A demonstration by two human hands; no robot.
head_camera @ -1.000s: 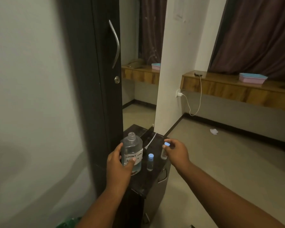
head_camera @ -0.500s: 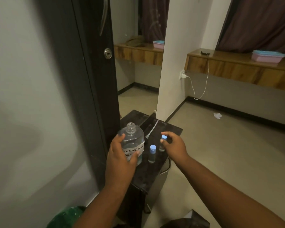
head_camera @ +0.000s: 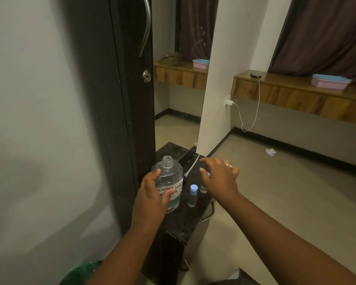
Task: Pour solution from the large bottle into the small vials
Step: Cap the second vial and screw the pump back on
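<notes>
A large clear bottle (head_camera: 169, 177) with a handwritten white label stands uncapped on a small dark cabinet top (head_camera: 183, 221). My left hand (head_camera: 151, 195) is wrapped around its left side. Just right of it stands a small vial with a blue cap (head_camera: 193, 195). A second vial (head_camera: 203, 189) stands further right, mostly hidden under my right hand (head_camera: 219, 177), whose fingertips pinch its blue cap (head_camera: 208, 174). A white strip (head_camera: 190, 166) lies behind the vials.
A tall dark wardrobe door (head_camera: 130, 99) with a metal handle rises just left of the cabinet. A metal drawer handle (head_camera: 209, 212) juts from the cabinet's right side. Something green (head_camera: 80, 272) sits on the floor at lower left. Wooden shelf (head_camera: 296, 91) at far right.
My view has shifted slightly. My right hand has closed further over the right vial's cap, hiding most of it. The left hand stays on the bottle.
</notes>
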